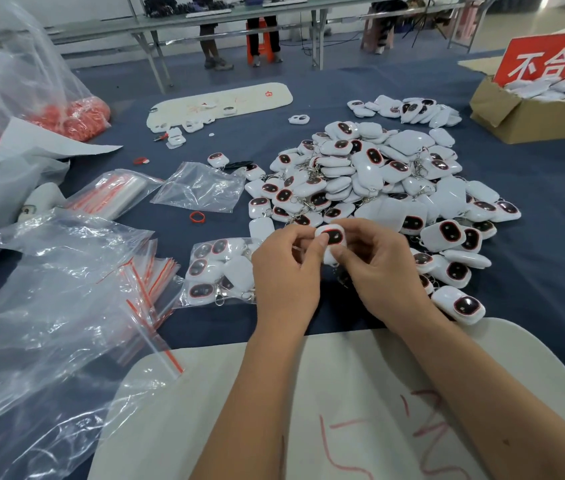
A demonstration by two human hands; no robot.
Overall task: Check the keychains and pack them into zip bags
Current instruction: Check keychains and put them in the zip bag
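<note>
Presently, the left hand (286, 271) and right hand (374, 271) pinch one keychain (332, 237) for inspection just before the keychain pile (371, 174), one filled zip bag (218, 271) lying left of it, most stock unpacked.

The light over my table was bright, even and cool, falling from overhead, so shadows stayed soft; only a faint dark patch lay under my hands (329, 271). Left of the keychain pile (378, 174), the clear plastic bags (49, 306) threw back white streaks of glare, and small highlights sat on the pile's glossy white shells. The pile's middle looked fairly sharp. Beyond it, the far benches (205, 15) bent and smeared with wide-angle distortion, and the red sign (551, 57) to its right was soft.
</note>
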